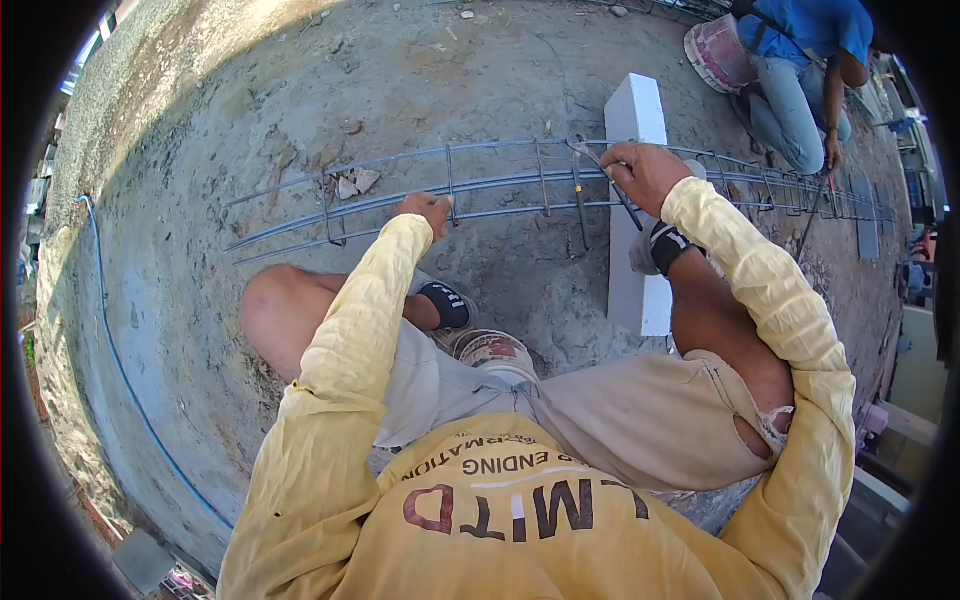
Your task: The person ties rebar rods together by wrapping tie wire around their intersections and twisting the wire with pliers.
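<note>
Over rough concrete (190, 290), left hand (428, 212) curled at steel cage (542, 180), hold unclear, right hand (652, 176) gripping pincers (579, 188)

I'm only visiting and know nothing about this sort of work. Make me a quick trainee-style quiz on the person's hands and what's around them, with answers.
1. Multiple choice: what does the right hand hold?
(a) a hammer
(b) pincers
(c) a paintbrush

2. True or false: the left hand rests on the person's knee.

3. Fill in the blank: the long block near the right hand is ____ in colour.

Key:
1. (b)
2. False; it is at the steel bars.
3. White
</note>
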A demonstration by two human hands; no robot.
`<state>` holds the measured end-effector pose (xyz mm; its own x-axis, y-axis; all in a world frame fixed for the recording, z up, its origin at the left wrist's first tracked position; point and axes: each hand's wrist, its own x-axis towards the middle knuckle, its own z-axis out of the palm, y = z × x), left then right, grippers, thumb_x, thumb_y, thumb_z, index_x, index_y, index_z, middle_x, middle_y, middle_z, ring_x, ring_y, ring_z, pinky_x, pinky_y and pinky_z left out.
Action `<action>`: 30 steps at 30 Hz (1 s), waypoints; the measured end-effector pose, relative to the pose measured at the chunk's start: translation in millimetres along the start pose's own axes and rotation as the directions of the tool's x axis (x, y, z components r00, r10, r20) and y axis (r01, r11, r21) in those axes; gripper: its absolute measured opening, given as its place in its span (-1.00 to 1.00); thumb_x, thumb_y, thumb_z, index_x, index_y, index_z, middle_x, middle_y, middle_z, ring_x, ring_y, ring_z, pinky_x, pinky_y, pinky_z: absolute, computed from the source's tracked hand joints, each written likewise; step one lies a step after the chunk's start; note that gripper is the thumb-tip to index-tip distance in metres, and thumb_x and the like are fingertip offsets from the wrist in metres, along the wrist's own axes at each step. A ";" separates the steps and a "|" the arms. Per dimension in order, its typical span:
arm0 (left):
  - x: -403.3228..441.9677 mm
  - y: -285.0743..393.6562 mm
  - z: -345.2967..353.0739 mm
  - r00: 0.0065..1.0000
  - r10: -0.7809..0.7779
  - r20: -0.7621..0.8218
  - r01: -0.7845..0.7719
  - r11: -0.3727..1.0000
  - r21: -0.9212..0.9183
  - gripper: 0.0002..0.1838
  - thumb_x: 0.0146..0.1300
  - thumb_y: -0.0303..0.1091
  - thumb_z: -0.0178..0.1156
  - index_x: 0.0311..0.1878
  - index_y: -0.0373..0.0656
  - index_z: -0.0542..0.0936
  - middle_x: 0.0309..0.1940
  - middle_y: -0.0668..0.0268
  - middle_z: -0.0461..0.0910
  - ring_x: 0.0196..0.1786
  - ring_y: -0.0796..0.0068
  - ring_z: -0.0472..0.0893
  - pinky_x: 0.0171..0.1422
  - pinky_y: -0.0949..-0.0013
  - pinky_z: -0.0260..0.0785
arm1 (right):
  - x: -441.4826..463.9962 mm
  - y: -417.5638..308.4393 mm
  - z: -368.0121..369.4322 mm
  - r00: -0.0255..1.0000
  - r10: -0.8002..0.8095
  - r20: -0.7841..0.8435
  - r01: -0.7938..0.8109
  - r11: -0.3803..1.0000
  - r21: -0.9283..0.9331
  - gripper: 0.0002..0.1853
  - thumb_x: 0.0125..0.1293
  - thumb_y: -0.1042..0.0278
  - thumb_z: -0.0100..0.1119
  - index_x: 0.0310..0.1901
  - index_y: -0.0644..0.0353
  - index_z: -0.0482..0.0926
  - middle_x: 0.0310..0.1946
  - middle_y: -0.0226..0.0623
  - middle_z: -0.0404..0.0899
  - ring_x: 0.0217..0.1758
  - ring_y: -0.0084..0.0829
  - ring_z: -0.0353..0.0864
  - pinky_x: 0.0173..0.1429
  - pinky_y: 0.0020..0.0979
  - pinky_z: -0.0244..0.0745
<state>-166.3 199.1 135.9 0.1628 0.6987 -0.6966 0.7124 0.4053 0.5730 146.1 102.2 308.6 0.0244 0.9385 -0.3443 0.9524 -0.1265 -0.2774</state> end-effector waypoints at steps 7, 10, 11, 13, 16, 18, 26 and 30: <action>39.0 -21.6 33.4 0.995 -0.088 0.047 0.099 0.928 -0.360 -0.69 0.34 -0.20 0.21 -0.09 -0.30 0.66 -0.38 0.15 0.70 -0.48 0.42 0.67 -0.44 0.38 0.54 | -5.2 3.5 -3.5 1.000 0.006 0.015 -0.006 1.000 0.023 -0.68 0.35 0.26 -0.03 0.02 0.17 0.61 -0.11 0.00 0.67 0.01 0.03 0.62 0.16 -0.12 0.47; 39.9 -26.6 25.9 0.993 -0.107 0.044 0.115 0.904 -0.412 -0.72 0.33 -0.23 0.23 -0.13 -0.30 0.66 -0.39 0.15 0.69 -0.47 0.41 0.67 -0.42 0.38 0.55 | -1.0 8.7 3.5 1.000 0.010 0.023 -0.010 1.000 0.013 -0.68 0.36 0.25 -0.03 0.02 0.16 0.60 -0.10 0.00 0.66 0.02 0.03 0.62 0.15 -0.11 0.47; 38.7 -27.0 25.0 0.994 -0.111 0.016 0.109 0.916 -0.387 -0.72 0.33 -0.23 0.23 -0.14 -0.30 0.66 -0.39 0.16 0.69 -0.46 0.41 0.67 -0.41 0.38 0.56 | 0.3 9.6 6.6 0.999 0.019 0.026 -0.019 1.000 0.005 -0.69 0.37 0.25 -0.02 0.02 0.15 0.60 -0.10 -0.01 0.66 0.02 0.03 0.61 0.15 -0.10 0.47; 52.5 -44.7 14.1 0.981 0.179 0.078 -0.189 0.971 0.146 -0.72 0.34 -0.22 0.21 -0.16 -0.28 0.68 -0.42 0.17 0.68 -0.46 0.41 0.66 -0.40 0.39 0.56 | 1.1 7.3 10.5 0.998 0.013 0.054 -0.012 1.000 -0.006 -0.69 0.38 0.24 -0.03 0.02 0.15 0.60 -0.08 -0.01 0.65 0.03 0.03 0.61 0.16 -0.10 0.47; 57.9 -53.8 12.3 0.991 0.124 0.059 -0.116 0.985 -0.128 -0.73 0.35 -0.22 0.20 -0.17 -0.25 0.70 -0.41 0.17 0.69 -0.46 0.42 0.66 -0.40 0.40 0.56 | -0.6 2.7 15.3 0.997 0.001 0.074 0.002 0.999 -0.045 -0.70 0.40 0.24 -0.05 0.02 0.12 0.60 -0.09 -0.04 0.66 0.02 0.01 0.62 0.15 -0.10 0.48; 52.4 -45.8 13.6 0.998 -0.020 0.053 0.035 0.955 -0.294 -0.73 0.35 -0.21 0.20 -0.15 -0.24 0.70 -0.41 0.17 0.69 -0.47 0.42 0.66 -0.40 0.41 0.55 | -1.2 -6.1 15.9 0.996 -0.014 0.085 0.022 0.995 -0.098 -0.71 0.41 0.25 -0.05 0.01 0.12 0.60 -0.12 -0.07 0.67 -0.01 -0.03 0.64 0.13 -0.12 0.50; 36.3 -30.4 12.3 0.991 -0.126 0.050 0.136 0.921 -0.364 -0.74 0.34 -0.24 0.23 -0.10 -0.23 0.68 -0.40 0.21 0.67 -0.49 0.44 0.62 -0.41 0.42 0.54 | 9.4 -43.9 13.9 0.991 -0.016 0.130 0.060 0.937 -0.343 -0.77 0.37 0.32 -0.03 -0.08 0.15 0.59 -0.20 -0.07 0.68 -0.02 -0.01 0.65 0.06 -0.05 0.53; 29.3 -26.4 13.3 0.992 -0.123 0.011 0.119 0.932 -0.342 -0.76 0.34 -0.25 0.24 -0.13 -0.24 0.69 -0.34 0.23 0.64 -0.47 0.48 0.59 -0.43 0.43 0.53 | 19.2 -52.0 19.1 0.980 -0.140 0.142 0.190 0.869 -0.458 -0.79 0.30 0.41 0.00 -0.10 0.14 0.60 -0.20 -0.06 0.69 -0.02 -0.04 0.67 0.02 -0.09 0.56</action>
<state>-171.3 201.0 94.7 0.0818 0.6369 -0.7666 0.4502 0.6626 0.5986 91.2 120.7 299.3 -0.1523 0.8918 -0.4260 0.9709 0.2156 0.1041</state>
